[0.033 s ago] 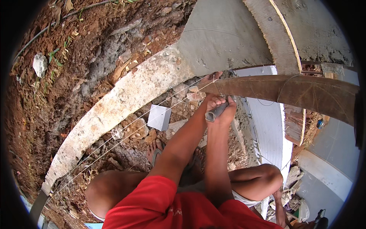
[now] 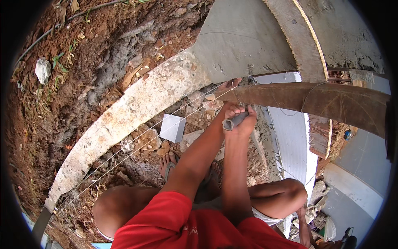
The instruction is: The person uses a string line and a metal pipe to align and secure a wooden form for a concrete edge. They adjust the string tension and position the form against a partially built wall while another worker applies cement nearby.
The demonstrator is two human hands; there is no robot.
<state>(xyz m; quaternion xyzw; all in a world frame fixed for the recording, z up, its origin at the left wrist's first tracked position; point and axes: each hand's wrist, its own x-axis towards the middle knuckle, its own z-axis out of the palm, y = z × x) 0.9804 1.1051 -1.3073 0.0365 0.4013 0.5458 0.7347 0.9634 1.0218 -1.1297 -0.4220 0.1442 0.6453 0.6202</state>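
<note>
grey tube (image 2: 235, 120) beside brown beam (image 2: 306, 98), strings (image 2: 124, 160), rubble (image 2: 191, 137)

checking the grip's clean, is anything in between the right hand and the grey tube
Nothing visible: the right hand is wrapped directly around the grey tube, whose open end faces the person. The brown beam lies past the hand's far side, not between them. The inside of the grip is hidden.

Tube (image 2: 235, 120) — matt, mat'l unclear; shirt (image 2: 155, 218) matt cloth; ledge (image 2: 132, 108) rough conc. — wall (image 2: 244, 47) smoother, matt cem.
</note>
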